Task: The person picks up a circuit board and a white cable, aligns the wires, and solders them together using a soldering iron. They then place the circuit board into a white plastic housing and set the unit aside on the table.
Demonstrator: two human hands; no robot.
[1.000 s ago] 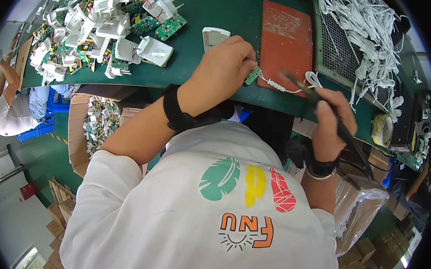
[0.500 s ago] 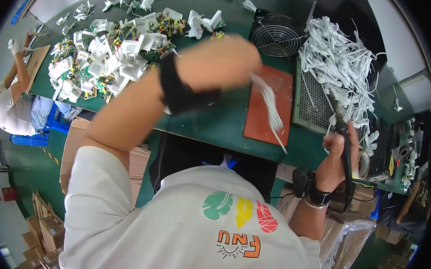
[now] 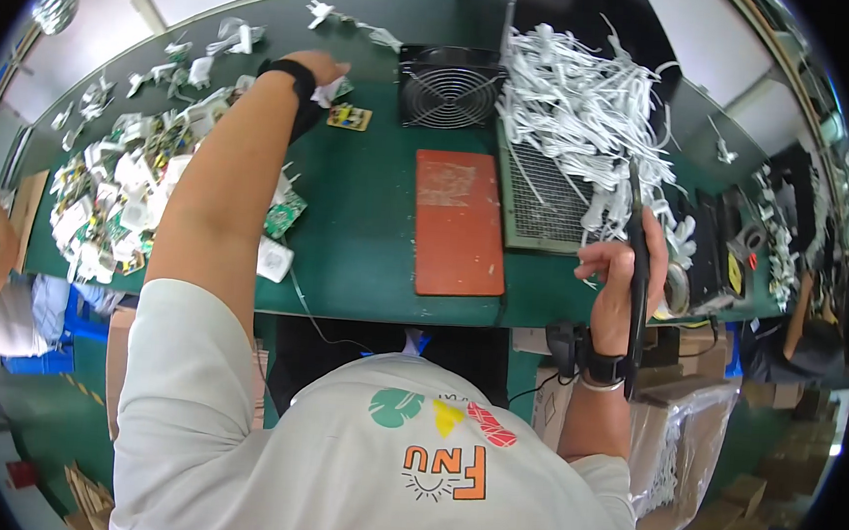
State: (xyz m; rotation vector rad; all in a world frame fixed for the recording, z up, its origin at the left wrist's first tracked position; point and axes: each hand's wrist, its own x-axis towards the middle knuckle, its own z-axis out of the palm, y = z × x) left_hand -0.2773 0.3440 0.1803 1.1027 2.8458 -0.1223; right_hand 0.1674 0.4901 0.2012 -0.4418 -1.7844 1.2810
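Observation:
My left hand [image 3: 318,67] reaches far forward over the upper right end of a pile of white plastic housings and green circuit boards [image 3: 124,195]. A white piece [image 3: 329,92] shows just below its fingers; whether they grip it is hidden. Right of that hand lies a small yellow circuit board [image 3: 349,117]. My right hand [image 3: 623,271] is closed around the black handle of a soldering iron [image 3: 636,280], held upright with its upper end against a heap of white cables [image 3: 593,109]. A red mat [image 3: 461,238] lies between the two arms.
A black fan [image 3: 452,88] stands behind the mat. The cable heap rests on a green-framed mesh tray [image 3: 547,200]. One white housing [image 3: 274,259] with a trailing wire sits near the table's front edge. Tape rolls [image 3: 677,288] are at the right. Another person [image 3: 0,285] sits far left.
My left hand has swung left from above the red mat to the parts pile. The white cable over the mat is gone from there. My right hand keeps hold of the soldering iron.

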